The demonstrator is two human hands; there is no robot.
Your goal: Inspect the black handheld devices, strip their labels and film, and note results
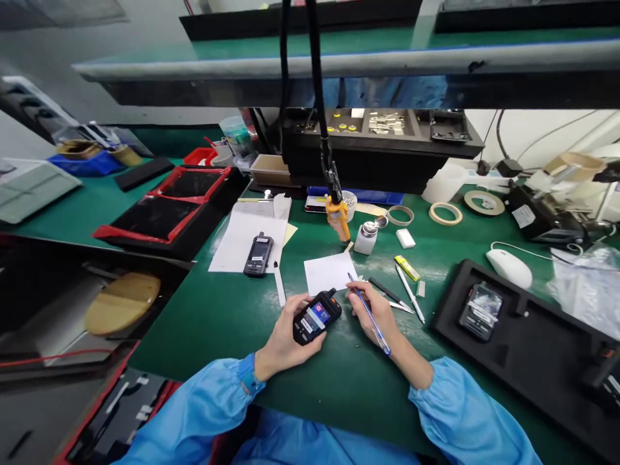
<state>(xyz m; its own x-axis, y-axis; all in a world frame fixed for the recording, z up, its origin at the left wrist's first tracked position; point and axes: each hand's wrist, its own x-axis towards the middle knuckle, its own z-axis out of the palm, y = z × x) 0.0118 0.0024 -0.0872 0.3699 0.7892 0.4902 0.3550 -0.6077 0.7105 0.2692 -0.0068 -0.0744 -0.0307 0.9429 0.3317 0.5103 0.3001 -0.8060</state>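
Note:
My left hand [285, 342] is wrapped round a black handheld radio [317, 318] whose small screen is lit and faces up. Between the fingers of my right hand [375, 316] is a blue pen [371, 313], its tip pointing away from me towards a blank white paper [329, 274]. The paper lies flat just beyond the radio. Farther left, a second handheld radio [258, 255] rests on larger white sheets [232, 242]. A white marker-like stick [279, 285] lies between the sheets and my left hand. Dark tweezers [390, 292] lie right of my right hand.
A black foam tray [523, 349] at right holds another radio [481, 311]. A mouse [508, 268], tape rings [444, 215] and a pump bottle [366, 237] stand beyond. An orange-handled tool [338, 218] hangs on a cable over the bench. A shelf [339, 61] spans above.

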